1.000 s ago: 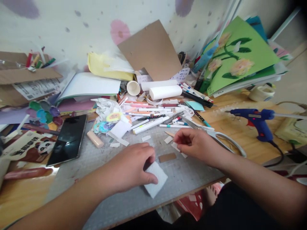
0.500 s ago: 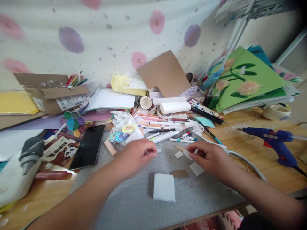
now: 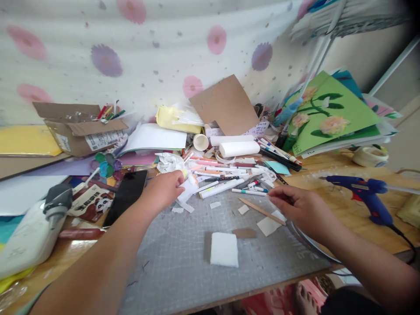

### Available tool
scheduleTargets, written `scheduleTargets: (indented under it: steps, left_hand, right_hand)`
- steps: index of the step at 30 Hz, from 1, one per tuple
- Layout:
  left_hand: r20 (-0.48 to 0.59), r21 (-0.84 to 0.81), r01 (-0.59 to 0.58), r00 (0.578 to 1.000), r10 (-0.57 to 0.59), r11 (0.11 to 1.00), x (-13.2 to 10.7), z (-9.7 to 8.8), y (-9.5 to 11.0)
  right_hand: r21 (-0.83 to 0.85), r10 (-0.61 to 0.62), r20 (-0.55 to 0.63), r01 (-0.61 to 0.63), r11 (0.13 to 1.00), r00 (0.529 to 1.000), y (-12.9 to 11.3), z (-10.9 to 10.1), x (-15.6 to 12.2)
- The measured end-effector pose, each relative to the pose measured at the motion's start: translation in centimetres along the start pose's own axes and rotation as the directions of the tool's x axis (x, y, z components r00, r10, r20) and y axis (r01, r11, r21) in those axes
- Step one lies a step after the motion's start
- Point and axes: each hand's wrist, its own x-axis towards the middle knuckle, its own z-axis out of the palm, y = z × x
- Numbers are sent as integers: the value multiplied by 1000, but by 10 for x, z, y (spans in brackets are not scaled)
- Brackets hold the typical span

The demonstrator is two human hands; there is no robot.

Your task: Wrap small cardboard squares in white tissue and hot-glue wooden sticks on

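Note:
My left hand reaches into the pile at the mat's back left, its fingers curled together. Its fingertips meet a small yellow item and crumpled white paper; whether it grips either is hidden. Over the mat's right side, my right hand has thumb and fingers pinched together, and anything between them is too small to make out. Just below it a pointed wooden stick lies across a square of pale card. A white textured square block rests nearer me, beside a brown strip.
Markers and pens heap along the back of the grey cutting mat. A blue glue gun lies at the right with its cord. To the left are a black phone, a white bottle and a cardboard box.
My left hand has moved left and back into the pile. My right hand has shifted right and up from the paper scraps, and the wooden stick now shows on the card.

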Motion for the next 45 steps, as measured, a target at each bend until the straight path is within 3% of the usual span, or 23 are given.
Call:
scheduleTargets:
  steps: [6, 11, 15, 17, 19, 21, 25, 28, 32, 37, 40, 45]
  left_hand:
    - [-93, -77, 3, 996, -10, 997, 1, -12, 0]
    - [-189, -75, 49, 980, -62, 996, 4, -19, -10]
    - [-262, 15, 14, 965, -9, 1000, -2, -25, -5]
    - [-210, 65, -67, 974, 80, 996, -7, -27, 2]
    - [-59, 88, -186, 980, 192, 979, -11, -26, 7]
    - [96, 87, -285, 956, 277, 955, -13, -20, 8]
    - [209, 100, -339, 926, 313, 935, -10, -6, 2]
    - [226, 100, -341, 923, 312, 935, -9, -4, 1]
    - [229, 54, -322, 925, 303, 945, -11, -16, 7]
    - [288, -82, -252, 920, 265, 964, -17, -27, 21]
    - [322, -262, -185, 908, 266, 947, -20, -25, 29]
    - [328, -529, -40, 912, 247, 848, -26, -11, 45]
  right_hand:
    - [35, -9, 52, 7, 999, 999, 4, 7, 1]
    - [-1, -148, 67, 149, 989, 987, 3, 15, 0]
    - [-24, -218, 37, 219, 975, 975, 0, 13, -2]
    - [-31, -228, 27, 229, 973, 973, -1, 11, -3]
    - [-34, -233, 29, 234, 972, 972, -2, 10, -5]
    - [-38, -236, 42, 238, 971, 971, -3, 9, -7]
    - [-49, -230, 48, 232, 971, 972, -4, 10, -9]
    - [-42, -224, 49, 226, 973, 973, -5, 10, -10]
    - [-11, -218, 40, 219, 976, 975, -12, 9, -13]
    - [166, -145, 124, 123, 978, 982, -29, 13, -15]
    - [258, -102, 166, 57, 964, 981, -40, 21, -14]
    - [345, -111, 201, 36, 938, 973, -57, 39, -8]
